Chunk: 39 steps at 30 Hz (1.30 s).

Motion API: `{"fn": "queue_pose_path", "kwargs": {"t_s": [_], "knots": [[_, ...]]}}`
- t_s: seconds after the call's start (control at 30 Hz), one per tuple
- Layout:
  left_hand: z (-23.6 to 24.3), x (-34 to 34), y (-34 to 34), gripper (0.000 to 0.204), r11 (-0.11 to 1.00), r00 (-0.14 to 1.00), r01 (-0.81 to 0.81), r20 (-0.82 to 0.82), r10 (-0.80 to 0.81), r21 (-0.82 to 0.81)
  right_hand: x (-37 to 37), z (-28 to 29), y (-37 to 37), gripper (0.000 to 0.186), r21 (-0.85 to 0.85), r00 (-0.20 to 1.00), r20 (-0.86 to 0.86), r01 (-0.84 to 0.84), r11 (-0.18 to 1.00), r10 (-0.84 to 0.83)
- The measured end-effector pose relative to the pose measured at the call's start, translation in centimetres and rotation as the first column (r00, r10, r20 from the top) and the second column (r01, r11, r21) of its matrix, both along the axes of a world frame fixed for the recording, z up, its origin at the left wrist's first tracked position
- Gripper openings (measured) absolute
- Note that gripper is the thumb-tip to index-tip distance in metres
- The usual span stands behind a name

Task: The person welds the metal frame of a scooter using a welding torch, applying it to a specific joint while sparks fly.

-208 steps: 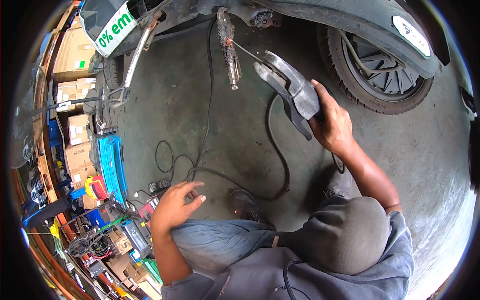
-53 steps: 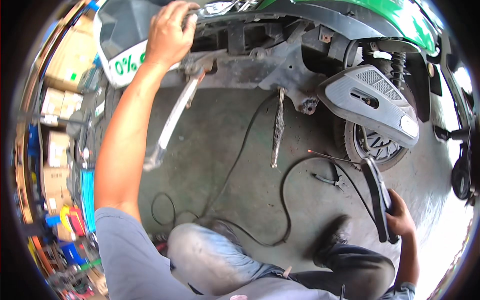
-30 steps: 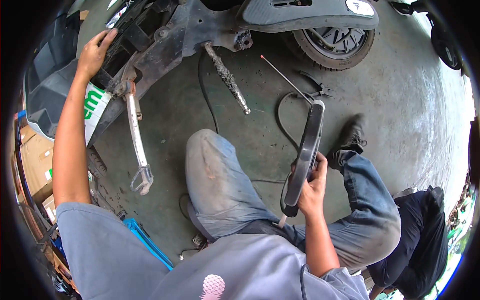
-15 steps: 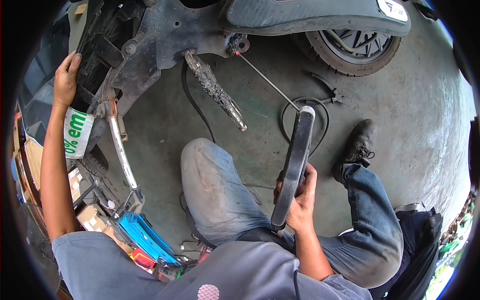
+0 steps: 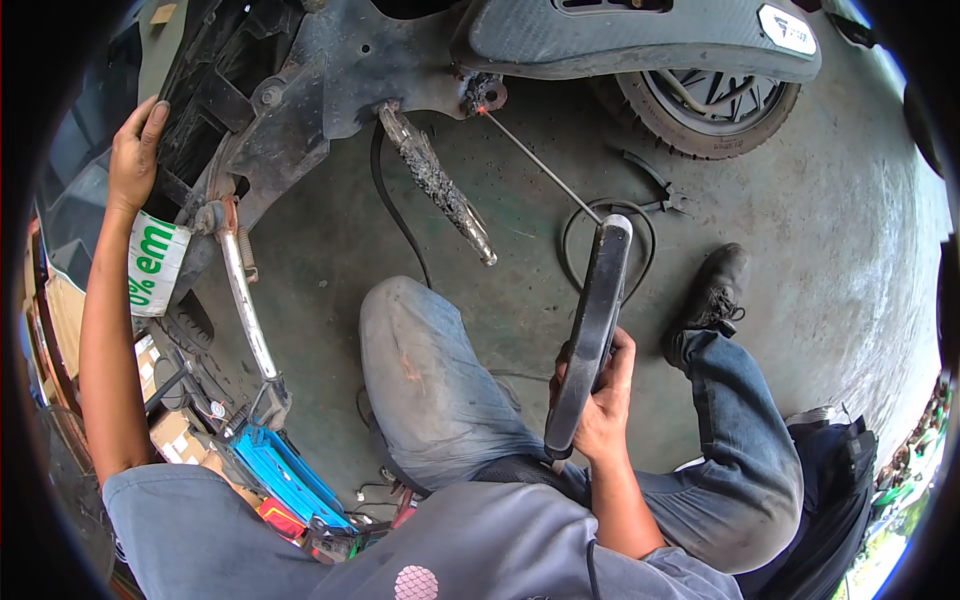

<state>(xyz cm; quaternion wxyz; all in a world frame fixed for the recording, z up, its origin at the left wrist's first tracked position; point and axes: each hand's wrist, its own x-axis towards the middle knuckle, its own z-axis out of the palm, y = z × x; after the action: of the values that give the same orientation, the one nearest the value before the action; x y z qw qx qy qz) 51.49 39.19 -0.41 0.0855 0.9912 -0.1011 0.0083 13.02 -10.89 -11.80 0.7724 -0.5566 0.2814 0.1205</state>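
My right hand (image 5: 603, 410) is closed around a long black handheld tool (image 5: 590, 335) with a pale end. From that end runs a thin metal rod (image 5: 545, 165), which looks like a welding electrode. Its red, glowing-looking tip meets the blackened lug (image 5: 480, 97) on the underside of the dark metal vehicle frame (image 5: 385, 60). My left hand (image 5: 137, 160), arm stretched out, is curled over the edge of the black plastic vehicle panel (image 5: 190, 90). A rough, dark-crusted metal tube (image 5: 435, 180) sticks out from the frame between my hands.
A tyred wheel (image 5: 715, 110) shows at the upper right, below a grey swingarm cover (image 5: 620, 40). Pliers (image 5: 670, 198) and a looped cable (image 5: 652, 255) lie on the floor. A silver stand leg (image 5: 245, 310) is at left, near a blue plastic item (image 5: 285, 470).
The view has shifted slightly, with the frame appearing a little lower and further right. The rod's red tip stays against the blackened lug, and both hands keep their grip.
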Motion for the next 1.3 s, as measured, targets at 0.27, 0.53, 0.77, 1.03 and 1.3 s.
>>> {"fn": "queue_pose_path", "kwargs": {"t_s": [0.27,0.53,0.77,1.03,1.3], "knots": [[-0.1,0.1,-0.1,0.069,1.0,1.0,0.021,0.019,-0.021,-0.01,2.1,2.4,-0.2,0.046,-0.02,0.976,-0.012,0.217,0.976,-0.218],[-0.1,-0.2,-1.5,0.065,0.999,0.999,0.027,0.031,-0.026,-0.04,1.3,0.4,0.0,0.062,-0.4,0.995,0.069,-0.037,0.916,0.07],[-0.2,-0.3,-1.6,0.064,0.998,0.999,0.032,0.01,-0.032,-0.049,1.6,0.3,0.4,0.064,-0.369,0.996,0.07,-0.019,0.929,0.048],[-0.3,-0.5,-2.2,0.064,0.997,0.999,0.047,0.02,-0.046,-0.066,1.8,0.5,0.9,0.065,-0.417,0.994,0.063,-0.054,0.907,0.088],[0.0,-0.6,-2.3,0.066,0.999,1.0,0.017,0.004,-0.017,-0.043,1.6,0.2,0.8,0.064,-0.412,0.994,0.075,-0.046,0.91,0.084]]}}
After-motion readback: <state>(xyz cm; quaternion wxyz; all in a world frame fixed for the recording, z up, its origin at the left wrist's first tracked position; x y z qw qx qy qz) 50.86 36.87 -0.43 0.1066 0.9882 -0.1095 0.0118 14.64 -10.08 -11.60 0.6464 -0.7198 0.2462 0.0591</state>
